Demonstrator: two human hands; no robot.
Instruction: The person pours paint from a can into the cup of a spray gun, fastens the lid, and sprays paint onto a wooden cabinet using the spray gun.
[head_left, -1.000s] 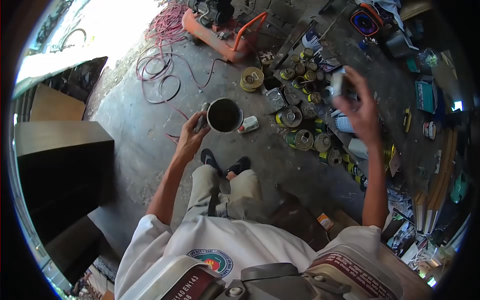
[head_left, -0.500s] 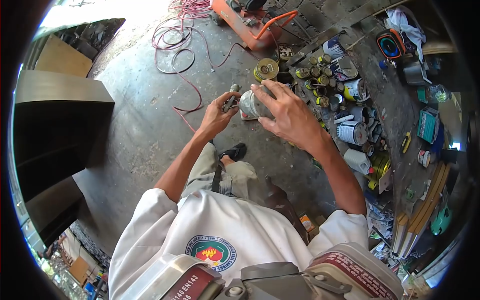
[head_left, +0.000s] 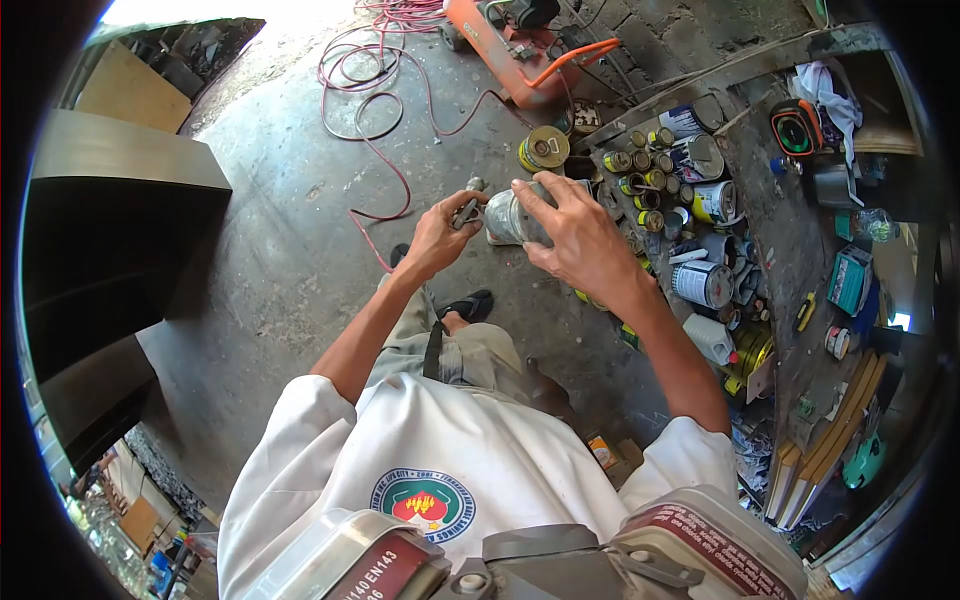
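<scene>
In the head view, my left hand [head_left: 437,238] is closed round the metal body of a spray gun [head_left: 467,212], in front of my waist. A greyish, paint-stained cup [head_left: 503,216] sits beside the gun, at its right, and seems joined to it. My right hand [head_left: 585,245] grips the cup's dark lid end from the right, fingers over the top and thumb underneath. The palm hides part of the lid. A yellow-sided paint can [head_left: 545,148] stands just beyond my right fingers.
An orange air compressor [head_left: 520,60] stands at the back, with a red hose [head_left: 405,190] looped over the concrete floor. Several paint cans [head_left: 703,284] crowd the bench at the right. A large dark box-like piece [head_left: 120,240] with a metallic top is at left.
The view has shifted slightly, and my left foot now shows past my forearm. Both hands keep their hold on the spray gun and its cup, with little movement.
</scene>
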